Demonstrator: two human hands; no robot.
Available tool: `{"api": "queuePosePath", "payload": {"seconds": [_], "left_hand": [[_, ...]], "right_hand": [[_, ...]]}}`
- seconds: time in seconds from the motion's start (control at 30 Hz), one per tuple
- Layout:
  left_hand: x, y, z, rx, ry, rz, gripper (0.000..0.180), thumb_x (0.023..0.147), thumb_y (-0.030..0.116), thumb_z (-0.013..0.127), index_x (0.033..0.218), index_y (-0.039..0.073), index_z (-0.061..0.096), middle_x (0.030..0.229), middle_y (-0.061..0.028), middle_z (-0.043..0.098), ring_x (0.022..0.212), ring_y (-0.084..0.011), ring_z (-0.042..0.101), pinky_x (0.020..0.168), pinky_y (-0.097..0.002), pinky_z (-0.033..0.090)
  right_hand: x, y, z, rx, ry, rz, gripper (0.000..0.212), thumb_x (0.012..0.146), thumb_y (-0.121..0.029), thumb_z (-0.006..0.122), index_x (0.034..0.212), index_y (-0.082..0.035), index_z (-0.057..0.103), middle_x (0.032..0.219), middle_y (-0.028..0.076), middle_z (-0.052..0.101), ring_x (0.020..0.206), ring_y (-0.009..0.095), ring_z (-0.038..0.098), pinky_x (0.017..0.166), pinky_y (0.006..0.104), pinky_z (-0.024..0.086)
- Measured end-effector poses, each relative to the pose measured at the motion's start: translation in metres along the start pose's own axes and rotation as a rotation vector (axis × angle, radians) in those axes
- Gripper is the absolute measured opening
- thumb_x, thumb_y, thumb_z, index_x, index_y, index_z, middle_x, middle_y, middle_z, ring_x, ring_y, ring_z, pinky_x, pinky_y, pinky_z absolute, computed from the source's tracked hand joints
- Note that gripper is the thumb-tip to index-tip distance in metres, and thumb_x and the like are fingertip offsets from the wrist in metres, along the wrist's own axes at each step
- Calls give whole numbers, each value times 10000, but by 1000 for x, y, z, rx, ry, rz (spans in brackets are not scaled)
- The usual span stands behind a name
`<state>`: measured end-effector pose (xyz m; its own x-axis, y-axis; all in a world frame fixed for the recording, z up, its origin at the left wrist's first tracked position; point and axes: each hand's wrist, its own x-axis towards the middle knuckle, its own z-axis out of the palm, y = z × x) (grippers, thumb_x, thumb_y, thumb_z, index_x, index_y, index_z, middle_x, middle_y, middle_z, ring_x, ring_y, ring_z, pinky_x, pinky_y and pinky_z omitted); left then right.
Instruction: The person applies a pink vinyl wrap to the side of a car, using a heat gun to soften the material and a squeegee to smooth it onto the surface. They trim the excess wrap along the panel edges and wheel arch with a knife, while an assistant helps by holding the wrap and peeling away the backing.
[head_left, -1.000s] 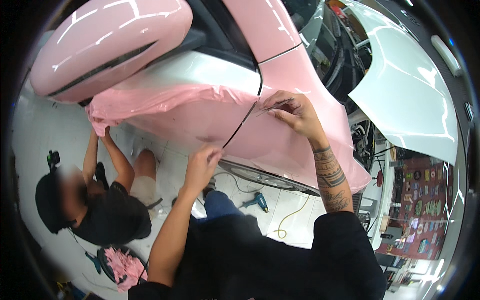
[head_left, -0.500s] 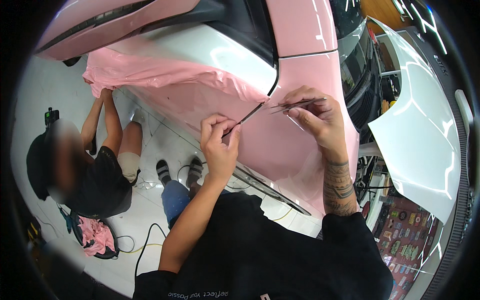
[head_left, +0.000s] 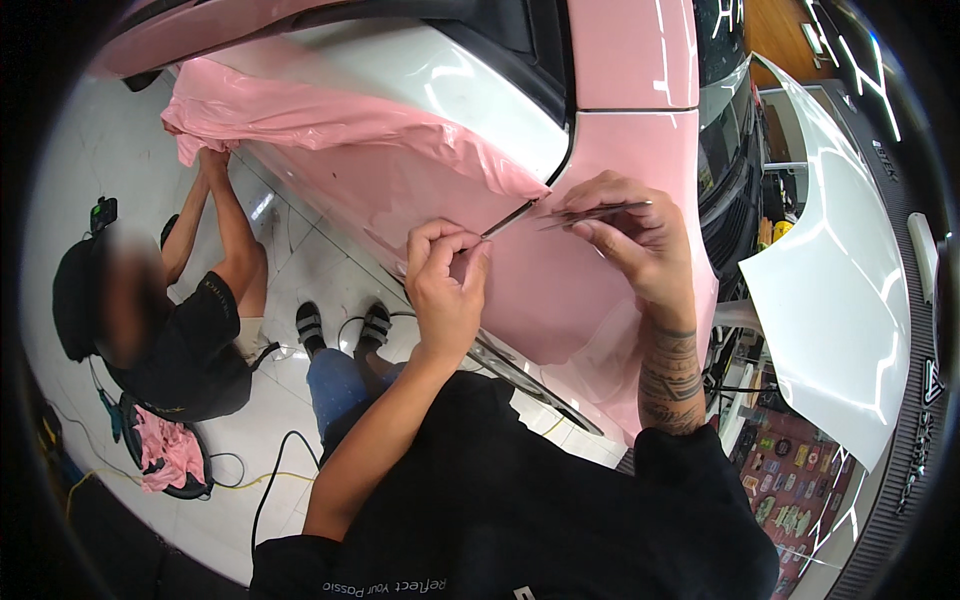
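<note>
My left hand (head_left: 446, 285) is at the gap along the door's edge, thumb and fingers pinched together. Whatever is between those fingertips is too small to make out. Just to the right, over the pink fender (head_left: 590, 290), my right hand (head_left: 645, 245) grips slim metal tweezers (head_left: 612, 210). Their pointed tips face left, toward the door gap (head_left: 512, 217). Pink film (head_left: 330, 118) lies loose and wrinkled across the door, its bunched upper edge ending near the tweezers' tips. Above it a white strip of door (head_left: 470, 95) shows bare.
At the left a crouching person's hands (head_left: 212, 158) hold the far end of the film. Behind that person, a black tub (head_left: 195, 490) contains crumpled pink film. A black cable (head_left: 262, 490) runs over the tiled floor (head_left: 290, 375). The white hood (head_left: 830, 270) stands raised at right.
The view has shifted slightly, so the car sits a little further right and up. Both my hands keep nearly the same pose at the gap. The other person still holds the film.
</note>
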<state>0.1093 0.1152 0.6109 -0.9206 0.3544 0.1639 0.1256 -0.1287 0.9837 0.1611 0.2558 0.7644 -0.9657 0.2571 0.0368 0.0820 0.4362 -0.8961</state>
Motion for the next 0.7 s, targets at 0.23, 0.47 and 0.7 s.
{"api": "queuePosePath", "payload": {"seconds": [0.23,0.47,0.7], "left_hand": [[3,3,1,5,-26,15,139,742,-69,650,858,-21,590,973,-111,501,862,-253,529,676,-329,472],[0,-6,7,153,-28,169,281,691,-113,615,932,-16,509,1075,-159,416,980,-334,451,785,-381,440],[-1,-17,13,173,-13,161,285,682,-67,641,909,-9,479,1080,-161,412,984,-351,459,818,-427,411]], "right_hand": [[18,-10,26,-516,-178,-140,209,709,74,638,904,-2,629,882,114,645,728,265,652,619,330,525],[27,-12,41,-740,-227,-87,212,715,79,672,898,-20,632,783,86,642,605,210,620,557,278,473],[26,-11,46,-735,-243,-53,210,730,90,658,911,-14,636,832,87,667,647,167,643,583,260,487]]}}
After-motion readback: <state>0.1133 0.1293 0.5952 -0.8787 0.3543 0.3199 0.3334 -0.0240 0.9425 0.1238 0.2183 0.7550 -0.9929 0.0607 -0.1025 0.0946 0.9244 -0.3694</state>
